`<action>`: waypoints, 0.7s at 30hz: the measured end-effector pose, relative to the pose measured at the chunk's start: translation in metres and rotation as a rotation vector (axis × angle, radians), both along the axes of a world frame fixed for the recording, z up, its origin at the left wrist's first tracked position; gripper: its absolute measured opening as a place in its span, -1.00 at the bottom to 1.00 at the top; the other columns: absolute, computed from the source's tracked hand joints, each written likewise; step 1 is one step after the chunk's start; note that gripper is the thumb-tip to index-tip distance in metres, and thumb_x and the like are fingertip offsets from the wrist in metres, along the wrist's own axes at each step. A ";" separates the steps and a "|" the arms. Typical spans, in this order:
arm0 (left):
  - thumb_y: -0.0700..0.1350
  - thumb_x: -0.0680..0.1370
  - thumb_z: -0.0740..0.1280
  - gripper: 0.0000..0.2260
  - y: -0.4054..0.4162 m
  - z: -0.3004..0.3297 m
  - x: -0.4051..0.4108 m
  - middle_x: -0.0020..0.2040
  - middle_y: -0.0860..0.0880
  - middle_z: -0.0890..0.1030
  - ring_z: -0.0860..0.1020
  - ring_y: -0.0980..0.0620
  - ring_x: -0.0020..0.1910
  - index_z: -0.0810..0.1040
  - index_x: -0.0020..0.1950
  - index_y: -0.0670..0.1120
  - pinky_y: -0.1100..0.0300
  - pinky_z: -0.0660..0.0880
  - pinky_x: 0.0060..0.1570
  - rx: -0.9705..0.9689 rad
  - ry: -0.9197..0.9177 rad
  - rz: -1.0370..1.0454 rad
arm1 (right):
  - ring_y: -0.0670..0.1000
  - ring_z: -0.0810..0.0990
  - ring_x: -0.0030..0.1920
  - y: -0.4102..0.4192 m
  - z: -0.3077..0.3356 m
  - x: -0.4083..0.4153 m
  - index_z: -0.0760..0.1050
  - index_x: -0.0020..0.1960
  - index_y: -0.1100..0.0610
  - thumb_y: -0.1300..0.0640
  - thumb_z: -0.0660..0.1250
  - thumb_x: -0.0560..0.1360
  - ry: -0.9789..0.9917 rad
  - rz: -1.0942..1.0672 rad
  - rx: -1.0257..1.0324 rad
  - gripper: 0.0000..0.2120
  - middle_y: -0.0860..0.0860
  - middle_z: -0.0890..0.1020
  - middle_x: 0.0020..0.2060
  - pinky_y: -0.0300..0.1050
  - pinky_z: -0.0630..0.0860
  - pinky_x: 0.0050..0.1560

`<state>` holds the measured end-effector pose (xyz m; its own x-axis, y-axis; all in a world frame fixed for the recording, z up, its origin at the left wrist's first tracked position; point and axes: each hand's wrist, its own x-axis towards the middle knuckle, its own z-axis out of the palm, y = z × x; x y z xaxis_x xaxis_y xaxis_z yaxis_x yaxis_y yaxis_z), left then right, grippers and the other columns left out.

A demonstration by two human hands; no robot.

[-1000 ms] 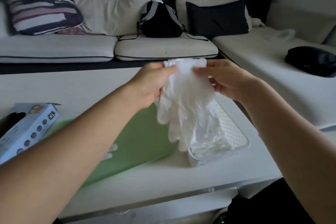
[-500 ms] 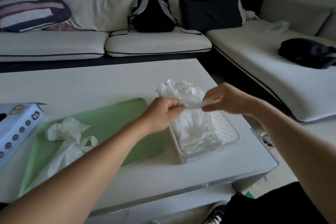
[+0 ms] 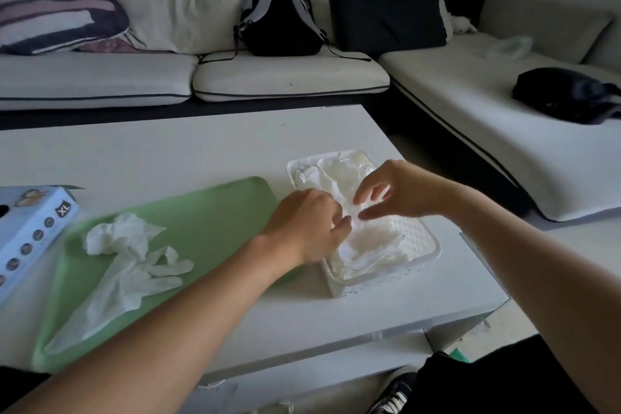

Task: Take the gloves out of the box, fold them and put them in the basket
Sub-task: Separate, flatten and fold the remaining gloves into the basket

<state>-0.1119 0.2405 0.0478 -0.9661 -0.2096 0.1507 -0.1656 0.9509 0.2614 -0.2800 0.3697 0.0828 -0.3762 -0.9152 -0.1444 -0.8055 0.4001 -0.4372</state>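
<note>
- Folded gloves (image 3: 364, 242) are lying in the white basket (image 3: 428, 257), where both hands are settling the newest one.
- Left hand (image 3: 307, 228) is pinching the glove's edge; right hand (image 3: 400, 193) is hovering released, fingers spread, likely to flatten it.
- Unfolded gloves (image 3: 129, 257) are waiting on the green tray (image 3: 215, 212), between basket and box (image 3: 32, 233), within easy reach on the table (image 3: 168, 151).

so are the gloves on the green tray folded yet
Not folded. The gloves on the tray lie loose and crumpled on the green tray, one stretched out with its fingers splayed, away from the basket.
</note>
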 end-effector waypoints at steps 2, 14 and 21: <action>0.11 0.54 0.35 -0.75 -0.004 -0.001 -0.008 -0.14 -0.02 0.62 0.59 -0.08 -0.10 0.60 -0.16 -0.05 0.14 0.42 -0.09 -0.105 -0.153 0.061 | -0.10 0.50 0.23 -0.012 -0.012 0.008 0.50 0.36 -0.06 -0.03 0.67 0.25 0.098 0.027 0.139 -0.28 -0.18 0.54 0.22 -0.23 0.43 0.21; 0.06 0.48 0.50 -0.55 -0.157 0.010 0.156 0.21 -0.03 0.61 0.59 -0.07 0.18 0.55 0.31 -0.06 0.09 0.51 0.14 0.080 -0.253 0.608 | -0.02 0.58 0.12 -0.110 0.021 0.123 0.57 0.26 -0.05 -0.03 0.43 0.52 0.308 0.312 -0.087 -0.68 -0.09 0.62 0.17 -0.06 0.52 0.15; 0.18 0.45 0.53 -0.42 -0.181 -0.025 0.229 0.04 -0.05 0.56 0.62 -0.07 -0.07 0.48 0.29 -0.13 0.11 0.57 -0.15 0.230 -0.801 0.705 | 0.14 0.39 0.37 -0.189 -0.095 0.236 0.26 0.56 -0.03 -0.02 0.36 0.58 0.183 0.705 0.055 -0.40 -0.01 0.38 0.48 0.06 0.36 0.39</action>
